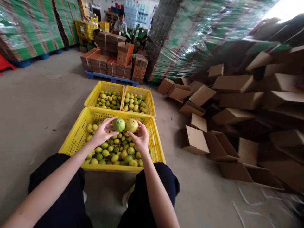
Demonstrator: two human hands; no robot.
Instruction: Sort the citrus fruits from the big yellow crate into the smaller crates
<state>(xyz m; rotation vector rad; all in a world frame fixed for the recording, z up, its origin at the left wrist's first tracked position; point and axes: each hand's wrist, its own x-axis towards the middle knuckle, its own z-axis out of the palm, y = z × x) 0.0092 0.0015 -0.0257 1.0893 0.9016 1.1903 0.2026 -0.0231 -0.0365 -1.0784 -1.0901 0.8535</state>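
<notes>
Between the thumb and fingers of my left hand (104, 130) is a green lemon (119, 125), its end turned up toward me. My right hand (141, 136) grips a yellow lemon (131, 125) the same way, close beside the green one. Both fruits are held above a large yellow crate (71, 139) with perforated walls. Inside it lie many loose lemons (105, 153), some green and some yellow. The crate stands on the floor in front of my knees.
Two smaller yellow crates (88, 98) of similar fruit stand just beyond. Open cardboard boxes (197, 139) are heaped on the right. Flattened cartons (97, 61) lie on a blue pallet (99, 76) behind the crates. A person (120, 25) is in the background. Wrapped stacks (30, 28) stand at left.
</notes>
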